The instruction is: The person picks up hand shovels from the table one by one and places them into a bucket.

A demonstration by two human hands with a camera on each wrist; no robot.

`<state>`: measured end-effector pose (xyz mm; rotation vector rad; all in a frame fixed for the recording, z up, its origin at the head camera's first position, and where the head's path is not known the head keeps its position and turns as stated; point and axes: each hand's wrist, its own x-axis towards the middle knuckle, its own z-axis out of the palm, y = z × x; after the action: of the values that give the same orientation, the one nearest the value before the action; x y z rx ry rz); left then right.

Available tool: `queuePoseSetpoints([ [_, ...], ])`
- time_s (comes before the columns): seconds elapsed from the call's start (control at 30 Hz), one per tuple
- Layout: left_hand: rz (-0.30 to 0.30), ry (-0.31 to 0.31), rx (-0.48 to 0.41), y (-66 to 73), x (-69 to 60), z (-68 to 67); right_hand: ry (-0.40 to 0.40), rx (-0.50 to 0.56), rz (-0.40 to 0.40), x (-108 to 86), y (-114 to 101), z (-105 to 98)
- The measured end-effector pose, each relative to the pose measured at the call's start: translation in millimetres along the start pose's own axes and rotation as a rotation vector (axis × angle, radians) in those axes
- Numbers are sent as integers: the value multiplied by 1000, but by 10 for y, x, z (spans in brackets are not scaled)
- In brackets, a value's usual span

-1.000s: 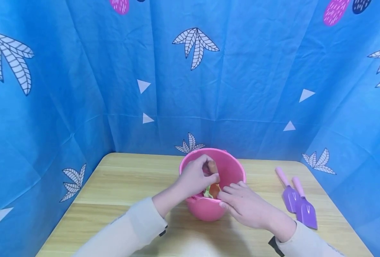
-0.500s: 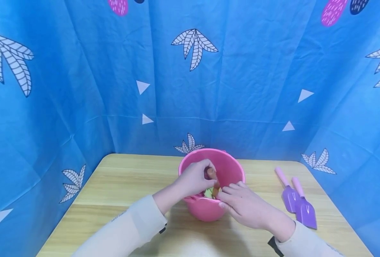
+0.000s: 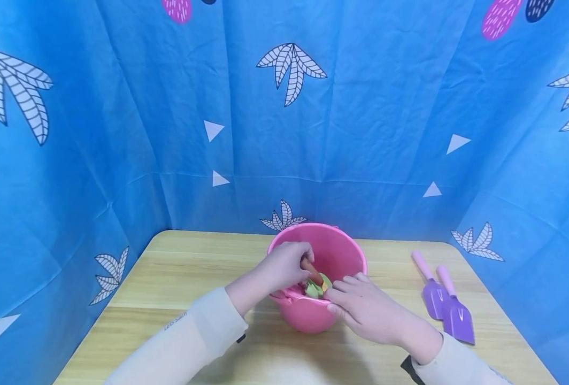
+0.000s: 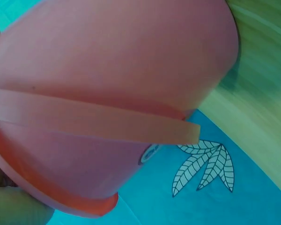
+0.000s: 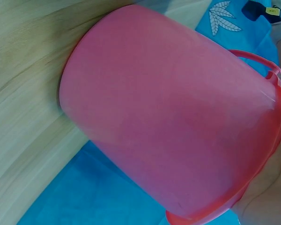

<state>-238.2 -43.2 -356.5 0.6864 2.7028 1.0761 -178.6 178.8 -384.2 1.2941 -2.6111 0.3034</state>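
A pink bucket [image 3: 308, 315] stands on the wooden table, its round mouth facing up. Over its left rim reaches my left hand [image 3: 284, 264], fingers bent around the upper end of a reddish-brown, stick-like piece [image 3: 315, 274]. The piece slants down to the right; its kind is unclear. Beneath it inside the bucket lie light green pieces [image 3: 312, 290] and a bit of yellow. My right hand [image 3: 363, 302] grips the bucket's right front rim, thumb outside and fingers over the edge. Both wrist views are mostly filled by the bucket's outer wall [image 4: 112, 51], [image 5: 168, 103].
Two small purple shovels [image 3: 458, 318] with pink handles lie at the table's right, one partly over the other. The table [image 3: 193, 267] is bounded by a blue patterned curtain [image 3: 376, 107] at the back and sides. A bucket handle [image 5: 253, 56] hangs at the rim.
My left hand has shifted slightly left and lower in the bucket. The reddish-brown piece has tipped from nearly upright to slanted, uncovering more green. My right hand stays on the rim.
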Motion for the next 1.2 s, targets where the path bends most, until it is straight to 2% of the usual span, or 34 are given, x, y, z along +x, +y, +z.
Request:
queuePoseSetpoints([
  [0.17, -17, -9, 28, -22, 2, -5, 9, -4, -3, -3, -6, 5],
  [0.43, -75, -55, -26, -49, 13, 25, -9, 3, 17, -2, -1, 5],
  [0.7, -93, -101, 181, -35, 68, 19, 15, -2, -11, -2, 2, 3],
  [0.97, -135, -124, 214, 0, 75, 29, 14, 1, -4, -6, 14, 5],
  [1.2, -121, -91, 262, 21, 40, 29, 22, -19, -14, 4, 9, 17],
])
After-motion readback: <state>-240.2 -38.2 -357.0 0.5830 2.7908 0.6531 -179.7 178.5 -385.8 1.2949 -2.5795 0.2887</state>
